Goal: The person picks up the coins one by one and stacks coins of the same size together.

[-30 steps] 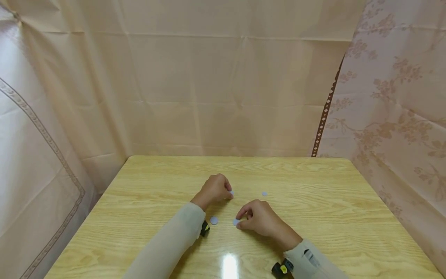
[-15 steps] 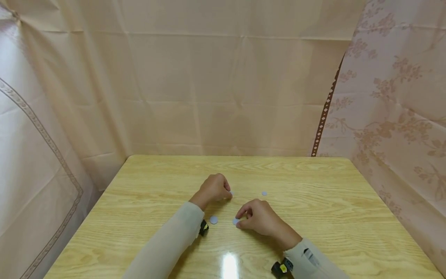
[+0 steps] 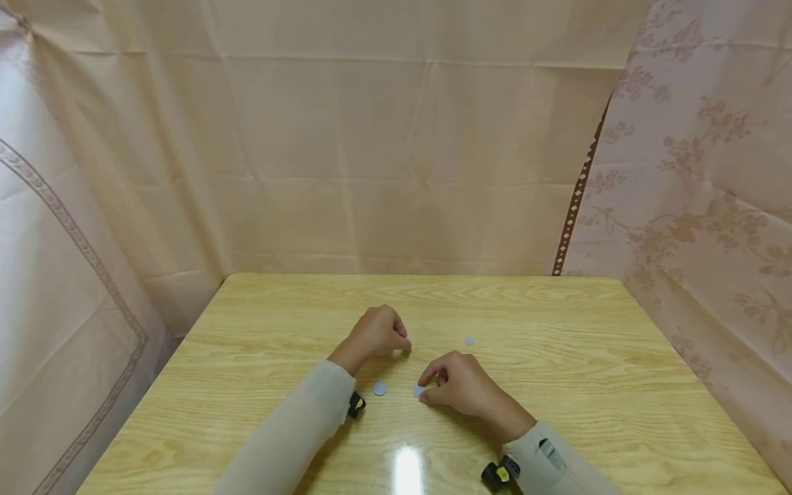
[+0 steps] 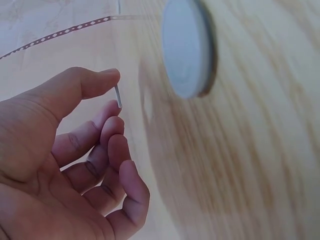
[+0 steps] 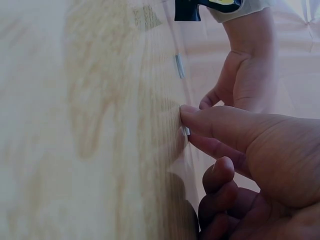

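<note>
Pinching | far disc btwn L fingers | near disc, R fingers (ditto)

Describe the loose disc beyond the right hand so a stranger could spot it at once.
On the wood-grain table, find the right hand. Just beyond it, toward the plain curtain, lies a small, flat, pale disc. Of the two that no hand touches, it is the farther from the person.

Left hand farther out, right hand nearer, both pinching, forearms converging
</note>
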Demonstrator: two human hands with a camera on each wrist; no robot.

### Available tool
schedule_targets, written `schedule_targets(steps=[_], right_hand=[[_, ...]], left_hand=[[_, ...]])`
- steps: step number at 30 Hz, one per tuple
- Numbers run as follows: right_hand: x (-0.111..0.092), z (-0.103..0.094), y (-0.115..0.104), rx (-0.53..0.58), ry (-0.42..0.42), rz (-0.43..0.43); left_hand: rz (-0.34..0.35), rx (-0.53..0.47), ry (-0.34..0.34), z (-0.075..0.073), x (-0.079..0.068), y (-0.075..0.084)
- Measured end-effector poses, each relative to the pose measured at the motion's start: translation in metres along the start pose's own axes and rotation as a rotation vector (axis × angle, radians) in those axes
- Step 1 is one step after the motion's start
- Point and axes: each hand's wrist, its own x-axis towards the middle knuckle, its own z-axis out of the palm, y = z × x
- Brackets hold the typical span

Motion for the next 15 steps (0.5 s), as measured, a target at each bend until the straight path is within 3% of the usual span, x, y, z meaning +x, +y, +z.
schedule_targets(steps=[15], right_hand=[[-0.0003, -0.0006, -0.0015, -0.006, 0.001, 0.01]], left_hand=[[0.122, -0.042, 0.031, -0.0065, -0.0086, -0.0037]])
